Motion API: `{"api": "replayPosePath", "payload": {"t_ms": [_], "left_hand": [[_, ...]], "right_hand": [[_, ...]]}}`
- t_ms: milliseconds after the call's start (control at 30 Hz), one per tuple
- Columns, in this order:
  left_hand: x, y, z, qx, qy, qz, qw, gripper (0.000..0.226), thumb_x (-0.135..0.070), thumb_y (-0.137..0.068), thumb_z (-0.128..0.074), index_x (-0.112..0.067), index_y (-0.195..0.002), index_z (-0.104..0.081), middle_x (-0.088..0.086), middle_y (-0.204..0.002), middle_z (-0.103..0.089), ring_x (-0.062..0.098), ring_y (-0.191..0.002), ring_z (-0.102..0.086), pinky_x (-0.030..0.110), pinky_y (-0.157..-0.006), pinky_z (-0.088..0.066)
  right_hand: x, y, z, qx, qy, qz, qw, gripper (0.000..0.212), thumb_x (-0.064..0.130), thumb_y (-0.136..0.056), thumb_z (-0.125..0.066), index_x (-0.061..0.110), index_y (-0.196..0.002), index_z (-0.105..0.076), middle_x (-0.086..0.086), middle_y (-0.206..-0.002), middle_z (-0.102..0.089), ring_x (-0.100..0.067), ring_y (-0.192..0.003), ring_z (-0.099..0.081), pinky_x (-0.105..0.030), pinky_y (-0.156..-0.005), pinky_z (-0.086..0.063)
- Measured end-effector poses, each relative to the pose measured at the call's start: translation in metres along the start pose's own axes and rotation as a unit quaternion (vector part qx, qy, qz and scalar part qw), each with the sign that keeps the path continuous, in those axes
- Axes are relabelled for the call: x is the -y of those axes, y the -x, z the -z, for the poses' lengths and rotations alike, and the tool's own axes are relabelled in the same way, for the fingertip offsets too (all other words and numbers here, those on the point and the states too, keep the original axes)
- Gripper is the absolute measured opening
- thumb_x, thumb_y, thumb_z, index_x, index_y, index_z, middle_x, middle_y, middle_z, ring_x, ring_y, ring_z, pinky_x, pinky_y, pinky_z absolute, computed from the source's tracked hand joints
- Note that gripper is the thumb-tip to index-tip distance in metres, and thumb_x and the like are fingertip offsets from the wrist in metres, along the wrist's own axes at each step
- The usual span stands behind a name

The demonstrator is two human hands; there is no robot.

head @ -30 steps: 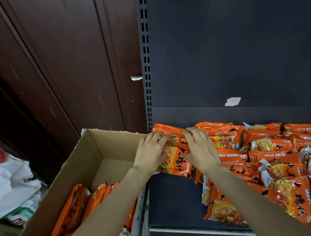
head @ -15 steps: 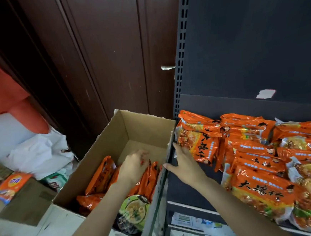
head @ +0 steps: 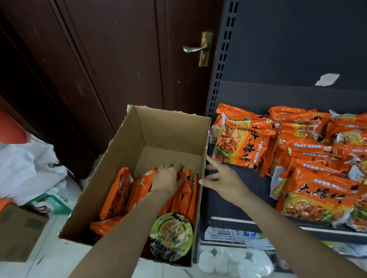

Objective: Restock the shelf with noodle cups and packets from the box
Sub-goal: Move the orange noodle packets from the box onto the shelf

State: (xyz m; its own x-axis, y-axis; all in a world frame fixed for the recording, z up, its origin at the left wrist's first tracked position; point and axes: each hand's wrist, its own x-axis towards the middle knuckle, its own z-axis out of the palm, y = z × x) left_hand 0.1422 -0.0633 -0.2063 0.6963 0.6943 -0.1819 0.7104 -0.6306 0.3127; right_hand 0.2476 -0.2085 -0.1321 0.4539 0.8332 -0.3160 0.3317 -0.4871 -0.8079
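left hand (head: pixel 167 177) in the box (head: pixel 166 127), right hand (head: pixel 223 176) at its right wall

left fingers curl around upright orange packets (head: pixel 189 191); right hand spread wide, holding nothing, near the shelf (head: pixel 245 178).

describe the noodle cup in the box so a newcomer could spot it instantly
Start at the open cardboard box on the floor, left of the dark shelf. In its near right corner lies the noodle cup, lid up. It is the only round, green-lidded item there; every neighbour is a flat orange packet.
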Motion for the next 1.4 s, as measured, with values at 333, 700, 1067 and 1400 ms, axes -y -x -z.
{"api": "replayPosePath", "payload": {"t_ms": [333, 700, 1067, 1400], "left_hand": [[-0.012, -0.001, 0.003, -0.007, -0.046, -0.067, 0.997, 0.02, -0.011, -0.093, -0.049, -0.021, -0.105, -0.061, 0.006, -0.113, -0.06, 0.026, -0.113, -0.047, 0.036, -0.091, -0.038], [-0.007, 0.027, 0.053, -0.134, 0.174, -0.114, 0.969, 0.01, -0.011, -0.094, -0.051, -0.015, -0.093, -0.059, 0.005, -0.094, -0.054, 0.018, -0.08, -0.058, 0.027, -0.068, -0.049], [-0.013, 0.06, 0.166, -0.203, 0.307, -0.2, 0.908, 0.011, -0.01, -0.091, -0.056, -0.019, -0.086, -0.059, -0.011, -0.084, -0.059, 0.004, -0.087, -0.056, 0.009, -0.078, -0.042], [-0.062, 0.077, 0.198, -0.134, 0.337, -0.303, 0.881, 0.02, -0.009, -0.088, -0.061, -0.028, -0.08, -0.058, 0.001, -0.086, -0.064, 0.018, -0.084, -0.06, 0.036, -0.079, -0.051]], "right_hand": [[0.0, -0.001, -0.005, -0.017, -0.011, -0.013, 1.0, 0.078, 0.014, -0.087, -0.065, 0.027, -0.149, -0.02, -0.003, -0.141, -0.044, -0.009, -0.093, -0.063, -0.02, -0.088, -0.045], [0.012, 0.004, -0.001, -0.007, 0.017, -0.009, 1.0, 0.074, 0.01, -0.086, -0.065, 0.028, -0.146, -0.026, -0.004, -0.142, -0.044, -0.011, -0.098, -0.06, -0.02, -0.089, -0.042], [0.087, 0.017, 0.02, -0.127, 0.079, 0.141, 0.979, 0.071, 0.024, -0.086, -0.066, 0.029, -0.146, -0.029, -0.004, -0.143, -0.034, -0.021, -0.136, -0.029, -0.044, -0.113, -0.028], [0.087, 0.047, 0.087, -0.101, 0.189, 0.163, 0.963, 0.062, 0.041, -0.065, -0.079, 0.033, -0.122, -0.058, 0.006, -0.119, -0.061, -0.019, -0.116, -0.054, -0.049, -0.103, -0.037]]}}
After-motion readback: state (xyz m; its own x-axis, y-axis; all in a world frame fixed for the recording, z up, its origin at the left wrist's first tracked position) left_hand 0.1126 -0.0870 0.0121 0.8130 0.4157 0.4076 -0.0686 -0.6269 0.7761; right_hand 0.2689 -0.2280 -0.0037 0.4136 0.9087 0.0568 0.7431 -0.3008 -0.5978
